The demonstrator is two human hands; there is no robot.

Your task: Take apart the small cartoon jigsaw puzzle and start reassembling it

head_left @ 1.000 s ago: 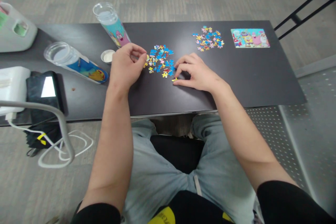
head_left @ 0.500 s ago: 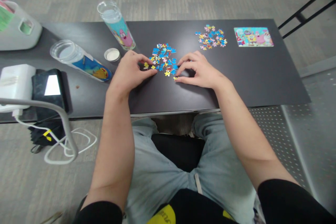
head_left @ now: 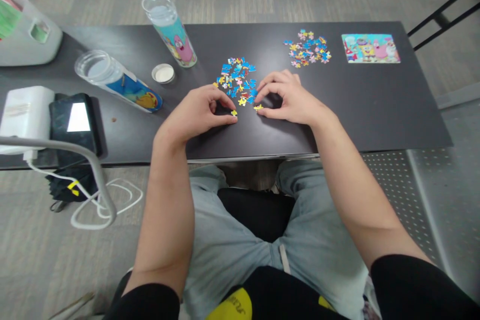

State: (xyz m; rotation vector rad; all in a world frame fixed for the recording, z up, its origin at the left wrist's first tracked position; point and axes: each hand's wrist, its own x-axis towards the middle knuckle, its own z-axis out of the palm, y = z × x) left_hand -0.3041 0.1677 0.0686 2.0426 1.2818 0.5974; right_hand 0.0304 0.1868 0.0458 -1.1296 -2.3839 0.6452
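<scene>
Between thumb and index finger, my left hand pinches a small yellow puzzle piece low over the dark table, just in front of the loose pile. My right hand is curled at the pile's right side, its fingertips closed around another yellow puzzle piece. The pile of puzzle pieces, mostly blue with some yellow and red, lies behind and between both hands. One more yellow puzzle piece rests at the pile's front edge.
A second puzzle pile and a cartoon picture card lie at the back right. Two clear-topped cartoon tubes, a round lid, a phone and a white charger are on the left.
My left hand has moved right and toward me, bringing a yellow piece away from the pile's left side. My right hand stays nearly in place with its piece. The view has shifted slightly.
</scene>
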